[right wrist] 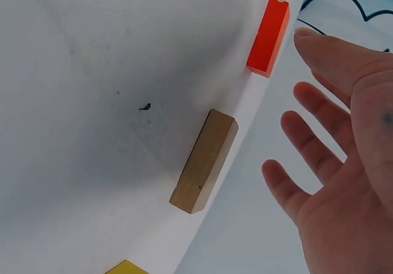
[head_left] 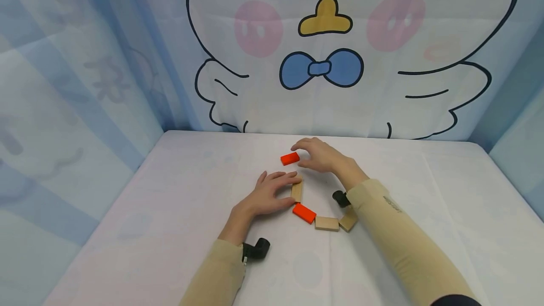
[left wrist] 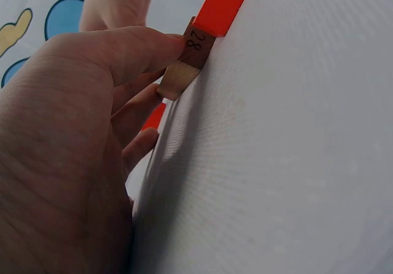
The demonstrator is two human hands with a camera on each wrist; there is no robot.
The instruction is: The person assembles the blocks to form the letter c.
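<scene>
My left hand (head_left: pixel 272 193) holds a plain wooden block (head_left: pixel 296 191), its thumb at the near end and fingertips at the far end. In the left wrist view the thumb lies against a brown block face marked 28 (left wrist: pixel 196 45). Beyond it, my right hand (head_left: pixel 322 156) has its fingers spread and bent around open space beside a red block (head_left: pixel 290 158). From the right wrist view, a gap shows between the thumb and a red block (right wrist: pixel 268 37), and the hand holds nothing.
A curved row continues toward me with another red block (head_left: pixel 304 213), a wooden block (head_left: pixel 327 224) and one more (head_left: pixel 348 219) beside the right sleeve. In the right wrist view stand a wooden block (right wrist: pixel 204 161) and a yellow corner (right wrist: pixel 126 268). A printed curtain (head_left: pixel 318 107) hangs behind the table.
</scene>
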